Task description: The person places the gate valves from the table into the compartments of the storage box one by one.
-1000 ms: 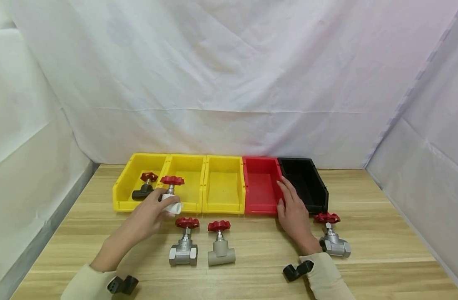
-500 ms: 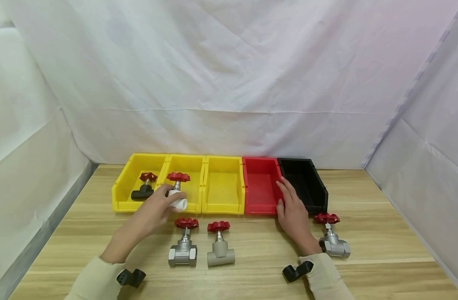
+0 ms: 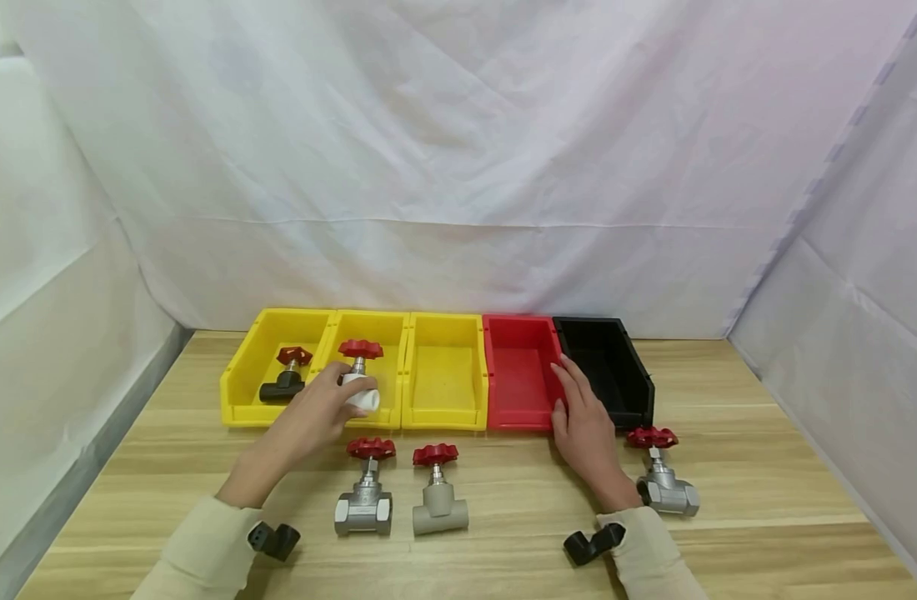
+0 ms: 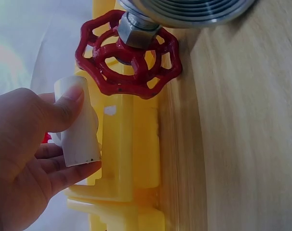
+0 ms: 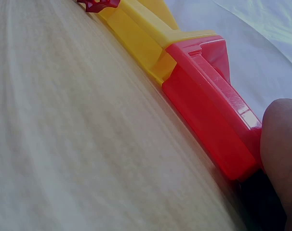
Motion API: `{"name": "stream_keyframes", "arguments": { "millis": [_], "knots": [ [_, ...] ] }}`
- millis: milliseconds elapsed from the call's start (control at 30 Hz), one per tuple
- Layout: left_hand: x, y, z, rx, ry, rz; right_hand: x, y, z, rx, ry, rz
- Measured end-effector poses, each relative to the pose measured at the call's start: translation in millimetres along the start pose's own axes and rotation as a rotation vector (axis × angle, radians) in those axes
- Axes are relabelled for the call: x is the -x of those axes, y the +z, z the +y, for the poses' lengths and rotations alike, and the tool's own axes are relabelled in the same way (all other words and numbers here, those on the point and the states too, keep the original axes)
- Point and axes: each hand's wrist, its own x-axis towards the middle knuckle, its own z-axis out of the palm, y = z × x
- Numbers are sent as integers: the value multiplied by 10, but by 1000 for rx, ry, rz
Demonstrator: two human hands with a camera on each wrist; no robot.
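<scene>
My left hand [image 3: 319, 412] grips a white valve [image 3: 363, 393] by its pipe body, over the front of the second yellow bin [image 3: 387, 417]. Its red handwheel stands up above the fingers. In the left wrist view the thumb lies along the white pipe [image 4: 78, 130], with fingers behind it. My right hand [image 3: 588, 429] rests on the right side of the red bin [image 3: 522, 417], where it meets the black bin [image 3: 638, 417]. Those fingers are fairly straight and hold nothing. In the right wrist view only part of this hand [image 5: 283, 144] shows, beside the red bin's front.
A black valve [image 3: 282, 386] lies in the leftmost yellow bin [image 3: 237, 412]. On the table in front stand a metal valve [image 3: 364, 508] and a beige valve [image 3: 439, 510]. Another metal valve [image 3: 667, 487] is right of my right wrist. The third yellow bin [image 3: 443, 419] adjoins the red one.
My left hand has carried the white valve rightward, from the divider between the first two yellow bins to over the second. My right hand has stayed in place.
</scene>
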Motion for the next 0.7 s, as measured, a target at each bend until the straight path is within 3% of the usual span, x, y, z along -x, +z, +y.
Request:
{"name": "stream_keyframes", "arguments": {
  "millis": [467, 700],
  "knots": [
    [-160, 54, -5, -9, -17, -21, -2, 6, -2, -2, 13, -8],
    [-228, 79, 1, -21, -61, -55, 0, -7, -9, -4, 29, -17]
  ]
}}
